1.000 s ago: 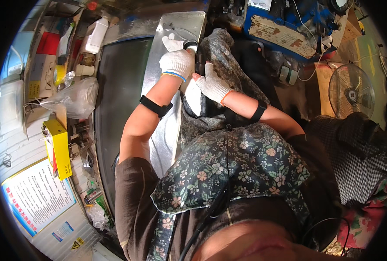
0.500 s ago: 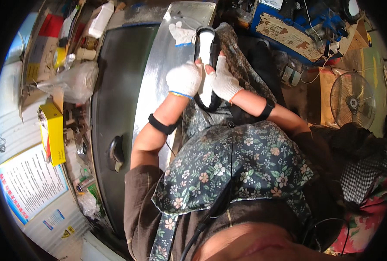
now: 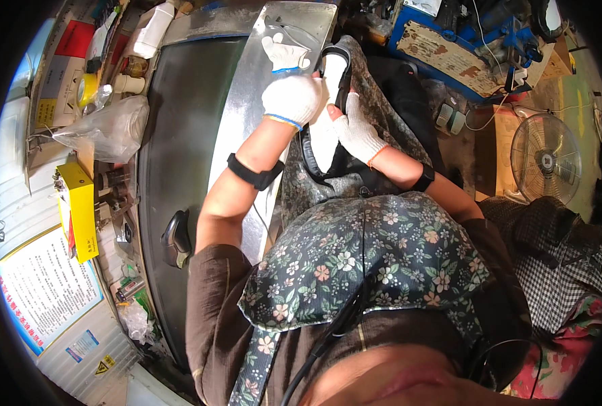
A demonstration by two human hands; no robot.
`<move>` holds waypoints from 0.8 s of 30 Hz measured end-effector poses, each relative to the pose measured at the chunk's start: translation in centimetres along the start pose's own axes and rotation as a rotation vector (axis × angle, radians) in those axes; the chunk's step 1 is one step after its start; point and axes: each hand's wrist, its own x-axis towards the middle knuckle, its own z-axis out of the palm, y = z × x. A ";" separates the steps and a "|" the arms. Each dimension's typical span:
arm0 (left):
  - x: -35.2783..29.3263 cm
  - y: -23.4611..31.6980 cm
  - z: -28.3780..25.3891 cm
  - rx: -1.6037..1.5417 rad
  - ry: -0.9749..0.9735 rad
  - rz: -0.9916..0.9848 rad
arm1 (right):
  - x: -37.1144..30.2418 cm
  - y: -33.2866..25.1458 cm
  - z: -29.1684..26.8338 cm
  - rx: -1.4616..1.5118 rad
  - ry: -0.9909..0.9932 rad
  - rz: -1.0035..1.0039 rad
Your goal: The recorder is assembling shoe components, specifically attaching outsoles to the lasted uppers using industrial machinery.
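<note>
Over my lap lies a shoe [image 3: 324,139] with its white bottom face up and a black rim around it, tilted a little with its far end to the right. My left hand [image 3: 293,101], in a white knit glove with bare fingertips, holds its left edge. On the other edge my right hand [image 3: 356,130], gloved the same way, has its thumb on the white face and its fingers at the black side. The fingers under the shoe are hidden. A loose white glove [image 3: 285,54] with a blue cuff rests on the metal bench [image 3: 243,101], just beyond my left hand.
Left of the bench runs a dark belt-like surface [image 3: 179,135] with a black shoe-like piece [image 3: 176,239] on it. Beyond it a cluttered shelf holds a plastic bag [image 3: 108,128] and a yellow box [image 3: 78,213]. At the right stand a fan [image 3: 546,161] and a blue machine [image 3: 443,51].
The shoe has turned slightly, its far end swinging right and its near end a little left and closer to me. Both hands have stayed on it and shifted with it.
</note>
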 end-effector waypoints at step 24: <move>-13.4 -2.7 -2.9 -0.775 0.169 -0.600 | 0.7 1.0 -14.1 -0.467 -0.098 -0.182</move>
